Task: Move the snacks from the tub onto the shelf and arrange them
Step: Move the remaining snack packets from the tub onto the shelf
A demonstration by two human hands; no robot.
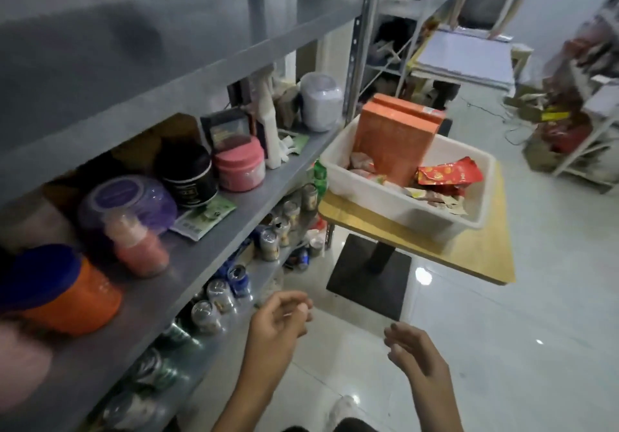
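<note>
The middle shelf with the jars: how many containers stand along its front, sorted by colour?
Orange jar, blue lid: 1
Purple tub: 1
Pink: 2, bottle and jar
Black jar: 1
White jar: 1
Total: 6

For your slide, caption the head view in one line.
Both empty hands, left and right, hover before the snack tub beside the shelf.

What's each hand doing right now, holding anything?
Left hand: open, fingers loosely curled, holding nothing.
Right hand: open, fingers relaxed, holding nothing.
</note>
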